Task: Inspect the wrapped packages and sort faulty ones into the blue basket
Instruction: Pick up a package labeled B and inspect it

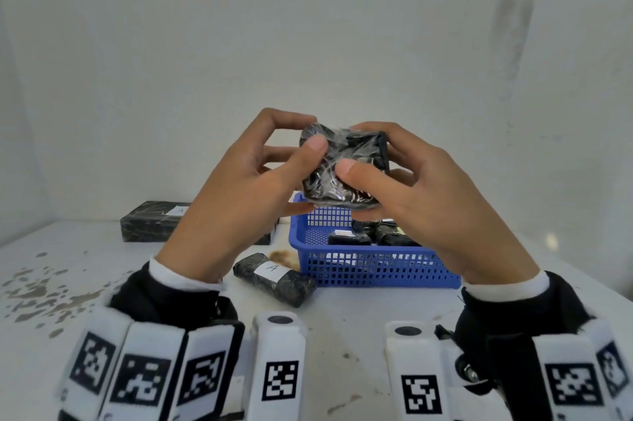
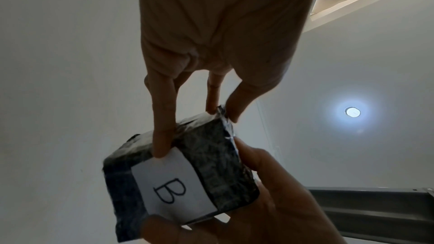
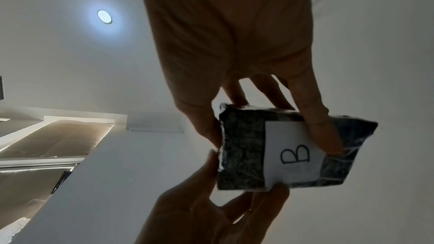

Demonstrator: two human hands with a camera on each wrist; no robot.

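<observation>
Bearing a white label marked "B", the wrapped package (image 1: 344, 168) is gripped between left hand (image 1: 239, 187) and right hand (image 1: 421, 194).

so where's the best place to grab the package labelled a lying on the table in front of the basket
Grip the package labelled A across its two long sides, near the middle by the white label, coming from above. It lies flat on the table as a long narrow block, its far end close to the blue basket, so an end grip looks awkward.
</observation>
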